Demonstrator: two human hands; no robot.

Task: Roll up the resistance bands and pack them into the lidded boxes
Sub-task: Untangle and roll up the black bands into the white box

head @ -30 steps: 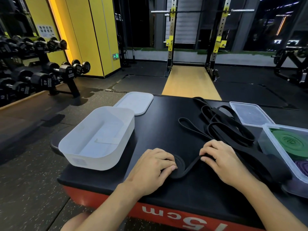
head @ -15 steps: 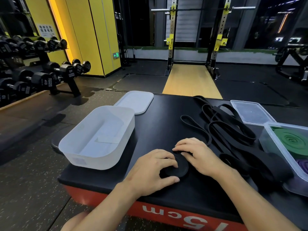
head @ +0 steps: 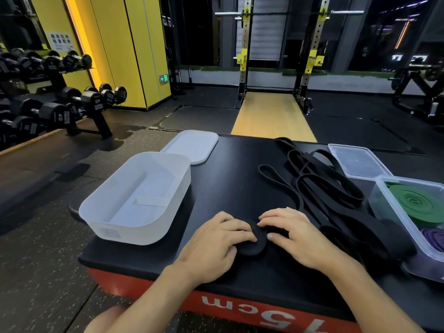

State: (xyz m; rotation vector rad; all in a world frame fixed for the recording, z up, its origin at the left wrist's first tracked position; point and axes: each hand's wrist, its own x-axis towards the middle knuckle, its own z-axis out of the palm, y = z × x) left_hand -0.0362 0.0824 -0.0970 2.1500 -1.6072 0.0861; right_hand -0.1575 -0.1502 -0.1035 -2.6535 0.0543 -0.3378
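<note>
A black rolled band lies flat near the front edge of the black box top. My left hand grips the roll from the left, fingers curled over it. My right hand holds its right side, fingertips on top and thumb against the edge. Loose black bands lie tangled behind my right hand. An empty white box stands at the left, its white lid behind it. A clear box at the right holds a green roll and a purple roll.
A clear lid lies behind the clear box. The box top ends in a red front face. A dumbbell rack stands at the far left, and a squat rack stands beyond on a wooden platform.
My right hand came in from the band's loose tail onto the roll. The roll has grown, and both hands now close around it.
</note>
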